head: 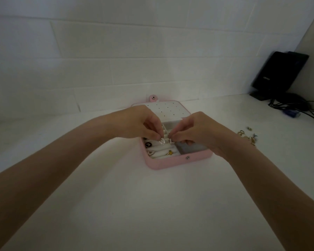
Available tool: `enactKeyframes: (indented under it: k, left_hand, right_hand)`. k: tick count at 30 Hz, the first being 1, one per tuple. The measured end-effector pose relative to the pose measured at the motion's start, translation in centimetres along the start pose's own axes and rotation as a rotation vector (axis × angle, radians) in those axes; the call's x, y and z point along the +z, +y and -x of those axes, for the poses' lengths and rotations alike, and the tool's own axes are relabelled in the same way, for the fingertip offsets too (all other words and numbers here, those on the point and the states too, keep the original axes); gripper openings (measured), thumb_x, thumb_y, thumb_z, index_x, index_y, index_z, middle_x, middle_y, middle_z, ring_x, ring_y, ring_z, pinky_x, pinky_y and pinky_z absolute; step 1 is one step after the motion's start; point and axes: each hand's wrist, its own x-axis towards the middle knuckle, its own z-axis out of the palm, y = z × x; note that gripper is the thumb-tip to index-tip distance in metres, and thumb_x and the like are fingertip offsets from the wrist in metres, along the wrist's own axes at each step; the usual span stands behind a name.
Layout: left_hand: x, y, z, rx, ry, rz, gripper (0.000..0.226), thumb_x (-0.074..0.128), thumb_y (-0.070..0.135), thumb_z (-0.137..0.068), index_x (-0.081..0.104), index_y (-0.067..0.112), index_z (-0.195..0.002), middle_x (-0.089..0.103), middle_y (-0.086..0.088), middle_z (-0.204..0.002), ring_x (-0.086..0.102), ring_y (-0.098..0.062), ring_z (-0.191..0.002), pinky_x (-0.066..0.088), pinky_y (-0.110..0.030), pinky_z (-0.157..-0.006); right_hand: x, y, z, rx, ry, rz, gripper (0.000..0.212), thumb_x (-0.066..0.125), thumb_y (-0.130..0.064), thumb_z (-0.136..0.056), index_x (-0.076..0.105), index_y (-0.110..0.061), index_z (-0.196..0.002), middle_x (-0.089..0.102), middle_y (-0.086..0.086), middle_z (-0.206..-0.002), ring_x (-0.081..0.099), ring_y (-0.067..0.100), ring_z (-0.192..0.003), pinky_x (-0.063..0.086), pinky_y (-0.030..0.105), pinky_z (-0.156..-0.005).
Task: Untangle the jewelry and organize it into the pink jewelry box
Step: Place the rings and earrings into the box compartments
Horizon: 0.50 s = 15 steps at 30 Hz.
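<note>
Pinching small sparkly earrings: left hand [143,124] holds one [162,141], right hand [192,129] the other [171,141], above the pink jewelry box [170,163]. Light, stiff, probably slippery; grip the edges, fingertips only. Loose jewelry [248,137] waits on the surface [134,205].
</note>
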Motion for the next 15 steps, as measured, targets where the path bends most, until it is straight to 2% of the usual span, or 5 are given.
enactKeyframes:
  k: [3, 6, 11, 15]
  left_hand:
    - [-0.1, -0.2, -0.2, 0.003, 0.005, -0.011, 0.015, 0.071, 0.006, -0.079, 0.071, 0.021, -0.078, 0.065, 0.020, -0.062, 0.058, 0.009, -0.062, 0.043, -0.005, -0.064]
    - [0.0, -0.1, -0.4, 0.011, -0.061, -0.061, 0.019, 0.070, 0.006, -0.080, 0.069, 0.024, -0.075, 0.065, 0.018, -0.066, 0.057, 0.011, -0.060, 0.043, -0.005, -0.063]
    - [0.2, 0.2, -1.0, 0.029, -0.114, -0.129, 0.015, 0.068, 0.006, -0.081, 0.069, 0.022, -0.079, 0.061, 0.025, -0.053, 0.055, 0.012, -0.056, 0.040, -0.005, -0.060]
    - [0.3, 0.4, -1.4, 0.034, -0.140, -0.160, 0.014, 0.068, 0.007, -0.081, 0.070, 0.020, -0.082, 0.059, 0.027, -0.051, 0.053, 0.013, -0.054, 0.038, -0.005, -0.056]
  right_hand:
    - [0.1, -0.1, -0.2, -0.032, 0.015, 0.109, 0.011, 0.072, 0.000, -0.075, 0.073, -0.010, -0.071, 0.054, -0.003, -0.048, 0.043, -0.001, -0.040, 0.035, 0.009, -0.044]
    - [0.4, -0.2, -0.6, -0.047, 0.036, 0.201, 0.011, 0.072, -0.005, -0.075, 0.073, -0.015, -0.070, 0.049, -0.015, -0.037, 0.044, -0.005, -0.038, 0.031, 0.007, -0.043]
    - [0.6, 0.3, -0.8, -0.051, 0.084, 0.189, 0.016, 0.071, -0.004, -0.075, 0.072, -0.017, -0.066, 0.047, -0.017, -0.035, 0.044, -0.002, -0.042, 0.032, 0.011, -0.049]
    - [0.6, 0.5, -0.9, -0.049, 0.076, 0.137, 0.017, 0.070, -0.001, -0.075, 0.070, -0.015, -0.065, 0.047, -0.014, -0.035, 0.041, -0.002, -0.038, 0.033, 0.013, -0.050]
